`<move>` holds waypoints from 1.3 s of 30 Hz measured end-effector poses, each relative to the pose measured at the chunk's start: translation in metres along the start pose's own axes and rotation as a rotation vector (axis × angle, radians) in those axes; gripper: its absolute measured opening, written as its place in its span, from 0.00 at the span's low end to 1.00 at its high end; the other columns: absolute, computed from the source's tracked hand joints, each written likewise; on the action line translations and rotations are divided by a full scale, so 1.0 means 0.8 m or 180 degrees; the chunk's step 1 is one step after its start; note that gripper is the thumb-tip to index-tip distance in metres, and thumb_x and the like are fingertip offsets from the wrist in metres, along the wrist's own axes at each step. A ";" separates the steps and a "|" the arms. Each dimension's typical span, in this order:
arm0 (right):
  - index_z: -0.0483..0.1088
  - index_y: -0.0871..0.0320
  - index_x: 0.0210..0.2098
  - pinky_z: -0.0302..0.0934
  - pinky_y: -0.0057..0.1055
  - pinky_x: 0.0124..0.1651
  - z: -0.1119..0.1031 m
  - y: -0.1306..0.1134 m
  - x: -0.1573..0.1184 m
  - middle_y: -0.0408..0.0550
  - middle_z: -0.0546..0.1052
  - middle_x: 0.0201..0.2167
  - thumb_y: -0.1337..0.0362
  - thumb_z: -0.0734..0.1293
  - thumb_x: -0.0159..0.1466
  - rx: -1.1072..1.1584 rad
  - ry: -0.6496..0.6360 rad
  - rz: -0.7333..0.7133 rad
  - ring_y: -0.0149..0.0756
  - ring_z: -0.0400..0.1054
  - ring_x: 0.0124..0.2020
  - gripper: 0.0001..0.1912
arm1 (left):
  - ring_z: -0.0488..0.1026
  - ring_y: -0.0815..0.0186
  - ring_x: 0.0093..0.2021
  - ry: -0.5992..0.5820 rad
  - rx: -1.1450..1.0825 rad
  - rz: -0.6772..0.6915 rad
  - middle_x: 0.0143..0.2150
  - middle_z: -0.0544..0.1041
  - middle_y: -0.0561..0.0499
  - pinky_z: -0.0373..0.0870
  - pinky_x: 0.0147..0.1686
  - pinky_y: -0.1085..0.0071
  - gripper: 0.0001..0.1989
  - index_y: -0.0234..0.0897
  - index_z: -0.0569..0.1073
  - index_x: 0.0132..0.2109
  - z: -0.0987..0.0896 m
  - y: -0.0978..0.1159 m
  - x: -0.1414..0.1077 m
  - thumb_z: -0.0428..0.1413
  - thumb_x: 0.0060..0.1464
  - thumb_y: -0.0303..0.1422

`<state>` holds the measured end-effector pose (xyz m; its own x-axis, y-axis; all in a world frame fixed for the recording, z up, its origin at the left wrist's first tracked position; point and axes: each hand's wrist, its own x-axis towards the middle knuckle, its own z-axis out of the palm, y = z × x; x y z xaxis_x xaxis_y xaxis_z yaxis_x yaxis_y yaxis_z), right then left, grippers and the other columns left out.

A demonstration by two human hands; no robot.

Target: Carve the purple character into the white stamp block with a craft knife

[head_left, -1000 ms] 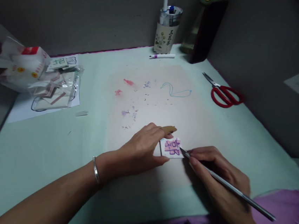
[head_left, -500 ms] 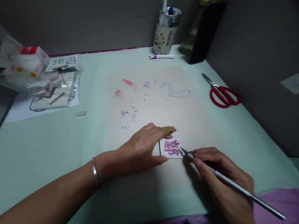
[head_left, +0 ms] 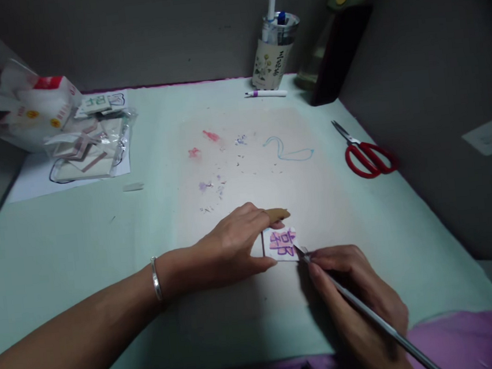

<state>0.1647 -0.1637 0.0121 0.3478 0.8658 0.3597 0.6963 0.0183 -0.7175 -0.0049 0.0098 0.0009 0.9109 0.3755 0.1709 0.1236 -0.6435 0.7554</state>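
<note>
A small white block with a purple character over a pink patch lies flat on the pale sheet. My left hand grips it from the left, thumb along the near edge and fingers at the far edge; one finger wears a tan covering. A silver bracelet circles that wrist. My right hand pinches a slim metal craft knife, its blade tip at the block's right part. The handle slants down to the right.
Red-handled scissors lie at the right. A pen cup, a marker and a green bottle stand or lie at the back. Bagged blocks sit back left. Shavings dot the sheet.
My right hand and the knife have shifted slightly left, and the blade sits a little lower on the block. My left hand and the block have stayed in place.
</note>
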 end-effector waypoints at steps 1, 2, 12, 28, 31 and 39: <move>0.75 0.54 0.39 0.67 0.33 0.37 0.002 0.000 -0.001 0.46 0.79 0.35 0.72 0.69 0.68 -0.0080 0.0022 -0.0155 0.37 0.74 0.36 0.06 | 0.72 0.54 0.56 -0.0008 -0.0002 -0.0004 0.57 0.78 0.42 0.71 0.58 0.60 0.35 0.39 0.62 0.71 -0.001 0.000 0.000 0.64 0.59 0.30; 0.75 0.55 0.40 0.67 0.34 0.38 0.005 0.001 -0.001 0.47 0.79 0.35 0.73 0.69 0.68 -0.0173 0.0075 -0.0334 0.37 0.74 0.36 0.07 | 0.72 0.54 0.57 -0.0017 -0.0006 -0.0006 0.57 0.78 0.43 0.71 0.58 0.59 0.35 0.39 0.62 0.71 -0.001 0.001 0.000 0.64 0.59 0.30; 0.75 0.55 0.44 0.66 0.37 0.36 0.009 0.006 0.000 0.48 0.79 0.35 0.76 0.70 0.66 -0.0689 0.0411 -0.0983 0.39 0.73 0.34 0.11 | 0.73 0.53 0.57 -0.0029 -0.0007 -0.0049 0.57 0.78 0.43 0.72 0.57 0.57 0.36 0.41 0.62 0.71 -0.001 0.000 -0.001 0.63 0.59 0.31; 0.74 0.58 0.45 0.68 0.38 0.37 0.018 0.009 -0.001 0.51 0.79 0.35 0.79 0.71 0.65 -0.0866 0.0322 -0.1376 0.41 0.73 0.37 0.12 | 0.73 0.53 0.55 0.0017 -0.0042 -0.0006 0.56 0.78 0.43 0.72 0.56 0.59 0.35 0.40 0.63 0.70 -0.001 0.001 0.000 0.64 0.58 0.30; 0.74 0.58 0.45 0.68 0.39 0.38 0.014 0.007 -0.001 0.51 0.80 0.37 0.78 0.72 0.65 -0.0959 0.0368 -0.1232 0.41 0.73 0.37 0.13 | 0.72 0.54 0.55 0.0018 -0.0043 0.0009 0.56 0.78 0.43 0.71 0.57 0.60 0.35 0.37 0.63 0.70 -0.001 0.001 0.001 0.64 0.58 0.30; 0.73 0.56 0.43 0.67 0.32 0.38 -0.003 0.001 0.003 0.47 0.77 0.37 0.77 0.70 0.69 -0.0196 -0.0029 -0.0537 0.35 0.73 0.38 0.10 | 0.72 0.55 0.55 -0.0019 0.0000 -0.0022 0.56 0.77 0.42 0.71 0.57 0.61 0.37 0.36 0.63 0.71 0.000 0.000 0.001 0.65 0.57 0.29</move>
<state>0.1672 -0.1628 0.0138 0.2174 0.8575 0.4663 0.7816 0.1332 -0.6094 -0.0039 0.0100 0.0014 0.9123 0.3760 0.1620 0.1299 -0.6410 0.7564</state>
